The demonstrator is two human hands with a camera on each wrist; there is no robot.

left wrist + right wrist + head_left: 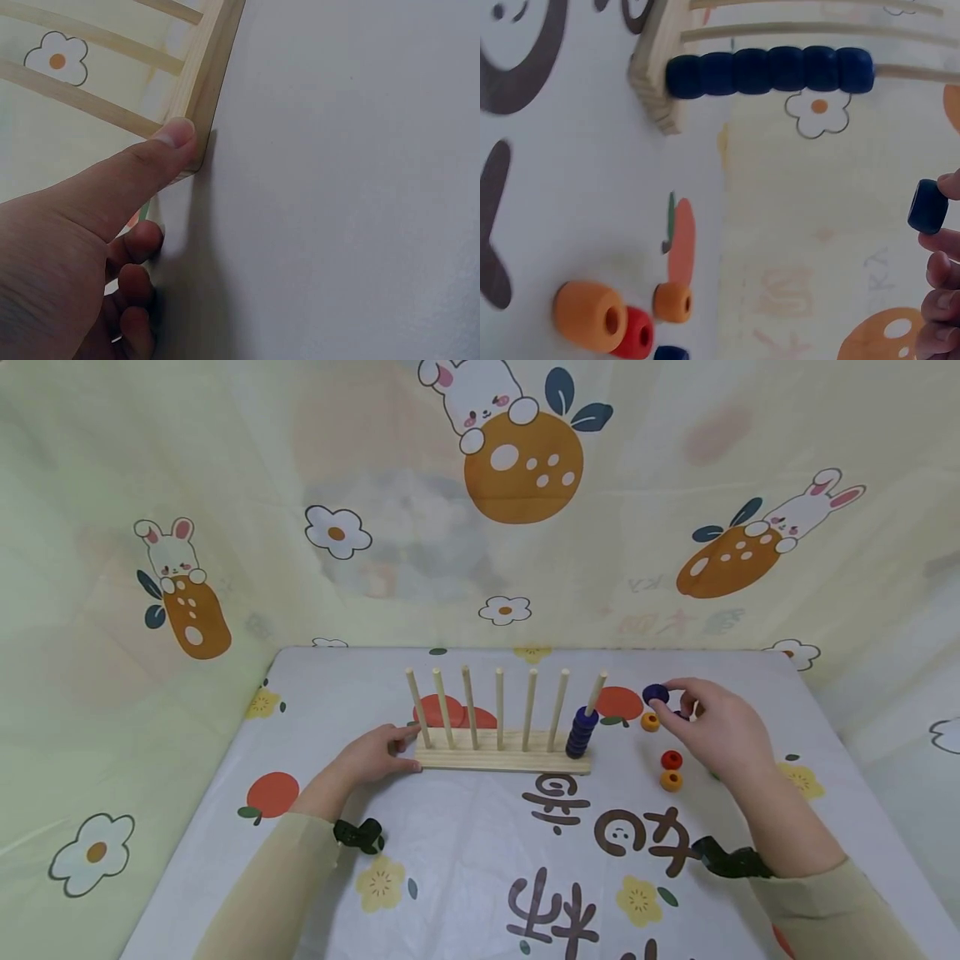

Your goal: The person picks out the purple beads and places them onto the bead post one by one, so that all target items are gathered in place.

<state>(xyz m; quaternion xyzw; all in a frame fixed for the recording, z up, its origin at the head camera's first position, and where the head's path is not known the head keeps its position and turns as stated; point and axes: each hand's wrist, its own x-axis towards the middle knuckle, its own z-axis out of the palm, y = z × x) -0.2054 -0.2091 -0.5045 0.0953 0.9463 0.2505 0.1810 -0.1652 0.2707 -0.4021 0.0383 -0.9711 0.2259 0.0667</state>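
Note:
A wooden peg rack (502, 760) stands on the table, with several upright pegs in a row. Dark blue beads (582, 733) are stacked on its rightmost peg; the other pegs are bare. At the rack's left end, my left hand (375, 756) grips the base, its thumb (176, 133) on the edge and the other fingers curled. To the right of the rack, my right hand (720, 727) pinches a dark blue bead (928, 206) between thumb and fingertips, raised above the table and apart from the pegs.
Below and beside the right hand lie two orange beads (671, 781), a red bead (671, 760) and another dark blue bead (671, 353), partly hidden. A printed cloth (450, 843) covers the table, and a patterned curtain (405, 577) hangs behind it.

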